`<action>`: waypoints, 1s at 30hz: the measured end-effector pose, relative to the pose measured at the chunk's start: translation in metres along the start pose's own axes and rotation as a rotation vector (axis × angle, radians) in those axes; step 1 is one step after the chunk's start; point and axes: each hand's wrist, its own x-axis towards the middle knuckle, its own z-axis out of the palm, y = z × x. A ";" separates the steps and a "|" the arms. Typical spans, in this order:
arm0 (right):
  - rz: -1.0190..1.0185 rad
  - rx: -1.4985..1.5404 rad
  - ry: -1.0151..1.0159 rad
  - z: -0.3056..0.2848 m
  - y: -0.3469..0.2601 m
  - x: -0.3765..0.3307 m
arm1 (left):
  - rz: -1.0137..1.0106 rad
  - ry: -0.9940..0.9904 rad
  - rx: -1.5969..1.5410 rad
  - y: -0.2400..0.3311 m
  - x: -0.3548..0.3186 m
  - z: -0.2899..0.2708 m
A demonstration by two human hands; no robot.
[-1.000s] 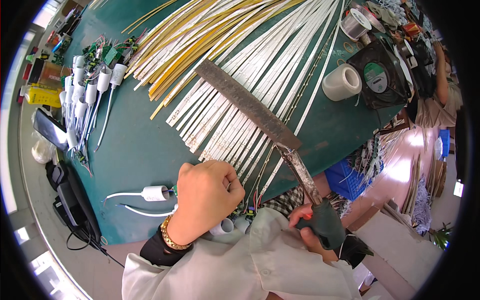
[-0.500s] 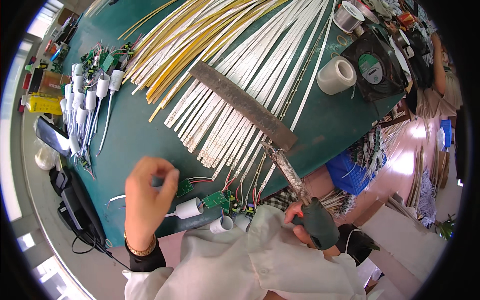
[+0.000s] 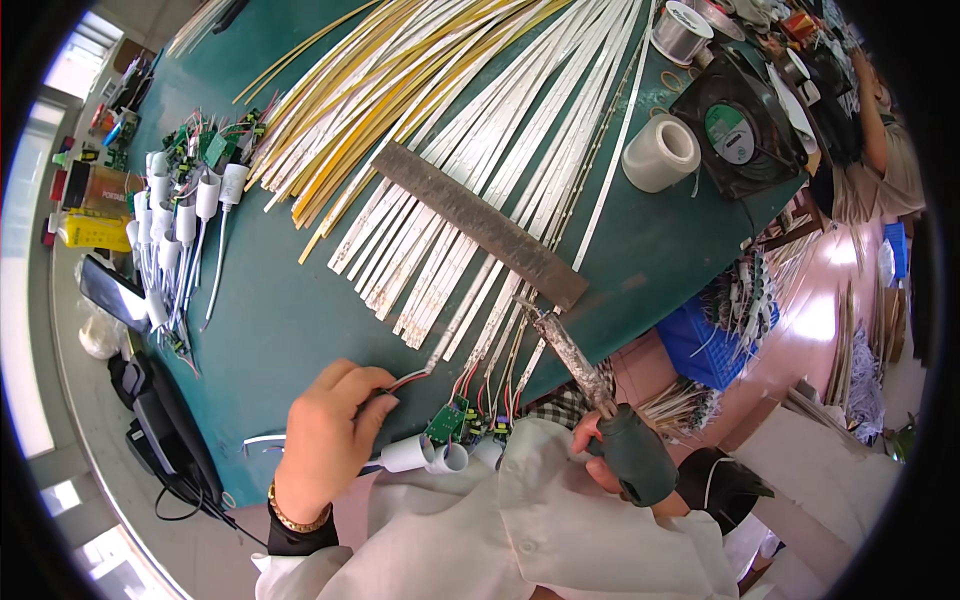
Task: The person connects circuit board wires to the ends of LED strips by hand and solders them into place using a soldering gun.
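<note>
Wires (image 3: 405, 381) are now pinched by the left hand (image 3: 325, 435), lowered since half a second ago; at three o'clock, the soldering iron (image 3: 585, 375) stays gripped by the right hand (image 3: 600, 460).

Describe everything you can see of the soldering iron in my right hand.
The soldering iron has a dark, rounded handle and a long shaft crusted grey-brown with residue. The right hand grips the handle at the table's near edge. The shaft slants up and left, its tip beside the ends of the white strips, near the flat metal bar.
</note>
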 end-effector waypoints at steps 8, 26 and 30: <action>0.001 -0.053 -0.027 0.002 -0.002 0.006 | 0.061 0.223 0.096 0.009 0.007 0.001; -0.990 -0.479 -0.085 -0.014 0.026 0.025 | 0.231 -0.086 -0.122 0.018 0.028 0.037; -1.043 -0.513 -0.082 -0.011 0.013 0.020 | 0.287 -0.069 0.103 0.022 0.024 0.034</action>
